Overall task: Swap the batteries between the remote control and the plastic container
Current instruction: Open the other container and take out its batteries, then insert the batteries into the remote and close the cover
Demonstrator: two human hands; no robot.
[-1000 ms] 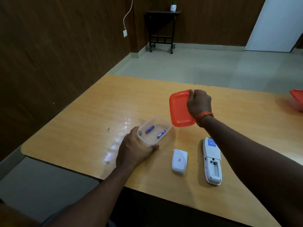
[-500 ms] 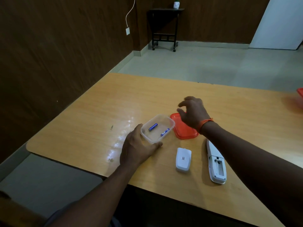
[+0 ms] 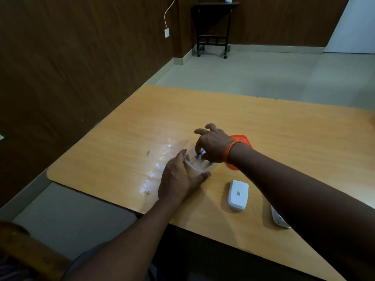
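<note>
The clear plastic container [image 3: 197, 166] sat on the surface [image 3: 121, 138], near the front edge, with its top off. A small blue battery [image 3: 199, 154] lay inside it, and the tip of a second blue one [image 3: 211, 163] peeked out from under the right hand. The right hand [image 3: 213, 145] reached down into the container. Its thumb and one finger were right at the blue battery, and the other fingers were spread out above the far rim. I could not tell if it had hold of the battery. An orange band [image 3: 230, 148] was round its wrist. The left hand [image 3: 180, 177] held the container, with the thumb up one side and the fingers along the near side. The red lid [image 3: 242, 139] lay flat just behind the right wrist, partly hidden. A white battery cover [image 3: 237, 195] lay to the right of the container, apart from it. The white remote control [image 3: 281, 221] lay further right, mostly hidden under the right arm. Far back on the floor stood a small dark table [image 3: 215, 27]
</note>
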